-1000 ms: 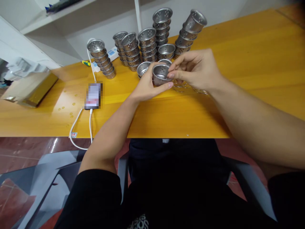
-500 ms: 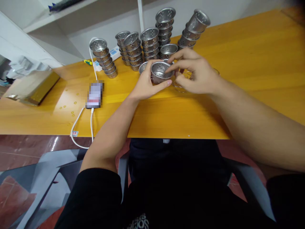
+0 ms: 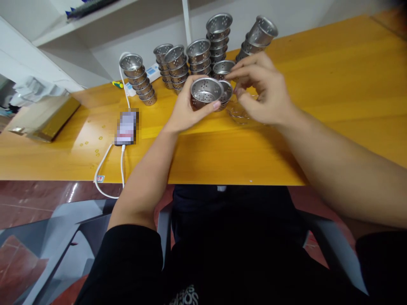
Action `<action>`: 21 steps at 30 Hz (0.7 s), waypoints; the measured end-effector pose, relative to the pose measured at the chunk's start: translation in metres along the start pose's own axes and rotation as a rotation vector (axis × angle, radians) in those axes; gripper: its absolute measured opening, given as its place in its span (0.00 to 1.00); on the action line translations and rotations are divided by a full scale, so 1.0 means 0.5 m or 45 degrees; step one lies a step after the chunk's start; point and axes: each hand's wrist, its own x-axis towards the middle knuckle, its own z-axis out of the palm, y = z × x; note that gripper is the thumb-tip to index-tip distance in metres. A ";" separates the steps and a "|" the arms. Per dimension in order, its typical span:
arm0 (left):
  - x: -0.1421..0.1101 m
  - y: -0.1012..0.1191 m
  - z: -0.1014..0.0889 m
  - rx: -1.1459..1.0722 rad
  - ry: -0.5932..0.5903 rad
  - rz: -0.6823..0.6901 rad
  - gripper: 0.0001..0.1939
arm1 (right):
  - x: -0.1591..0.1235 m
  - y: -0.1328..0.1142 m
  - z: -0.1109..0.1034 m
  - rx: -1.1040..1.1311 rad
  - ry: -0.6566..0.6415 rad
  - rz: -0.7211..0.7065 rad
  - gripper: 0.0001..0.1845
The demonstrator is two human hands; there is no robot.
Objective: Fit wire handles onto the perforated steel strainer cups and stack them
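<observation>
My left hand (image 3: pixel 184 111) is closed round a small perforated metal cup (image 3: pixel 205 91), held above the yellow table (image 3: pixel 318 84). Right beside it my right hand (image 3: pixel 265 91) pinches the rim of a second metal cup (image 3: pixel 226 91) between thumb and fingers. A clear glass-like piece (image 3: pixel 239 113) lies on the table under the right hand, partly hidden. Behind both hands stand several stacks of the same metal cups (image 3: pixel 199 57), one stack (image 3: pixel 257 36) leaning to the right.
A phone (image 3: pixel 126 127) on a white cable (image 3: pixel 104 169) lies left of my hands. A gold-coloured box (image 3: pixel 47 115) sits at the far left edge. A white power strip (image 3: pixel 149 70) lies behind the stacks by the wall.
My left hand has drawn its cup a little to the left and up. My right hand has left that cup and now pinches a second cup beside it.
</observation>
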 end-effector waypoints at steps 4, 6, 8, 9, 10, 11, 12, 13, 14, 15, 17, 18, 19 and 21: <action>0.001 -0.008 -0.093 0.123 0.218 -0.120 0.44 | 0.002 0.029 -0.012 -0.110 0.124 -0.090 0.13; -0.005 -0.007 -0.136 0.175 0.213 -0.196 0.44 | 0.001 0.043 -0.017 -0.175 0.144 -0.080 0.11; -0.015 0.002 -0.170 0.267 0.137 -0.314 0.43 | 0.000 0.055 -0.020 -0.245 0.135 -0.059 0.12; -0.020 0.008 -0.183 0.305 0.082 -0.394 0.42 | 0.000 0.061 -0.021 -0.272 0.126 -0.054 0.12; -0.025 0.015 -0.193 0.330 0.024 -0.472 0.41 | -0.001 0.066 -0.022 -0.291 0.117 -0.052 0.13; -0.029 0.022 -0.200 0.346 -0.029 -0.544 0.40 | -0.002 0.070 -0.023 -0.302 0.109 -0.053 0.12; -0.032 0.028 -0.206 0.360 -0.083 -0.613 0.39 | -0.002 0.074 -0.023 -0.302 0.103 -0.055 0.12; -0.034 0.033 -0.209 0.375 -0.133 -0.674 0.38 | -0.002 0.077 -0.023 -0.295 0.099 -0.057 0.11; -0.035 0.038 -0.211 0.395 -0.179 -0.729 0.38 | -0.003 0.080 -0.023 -0.284 0.095 -0.055 0.11; -0.034 0.041 -0.211 0.417 -0.219 -0.776 0.39 | -0.003 0.081 -0.023 -0.277 0.093 -0.050 0.11; -0.032 0.047 -0.208 0.452 -0.284 -0.837 0.40 | -0.004 0.083 -0.022 -0.275 0.083 -0.030 0.13; -0.031 0.048 -0.205 0.454 -0.307 -0.850 0.41 | -0.004 0.083 -0.022 -0.281 0.074 -0.016 0.14; -0.029 0.049 -0.202 0.445 -0.326 -0.857 0.42 | -0.005 0.083 -0.021 -0.288 0.062 0.000 0.15; -0.027 0.049 -0.195 0.418 -0.355 -0.866 0.43 | -0.005 0.083 -0.020 -0.305 0.041 0.032 0.16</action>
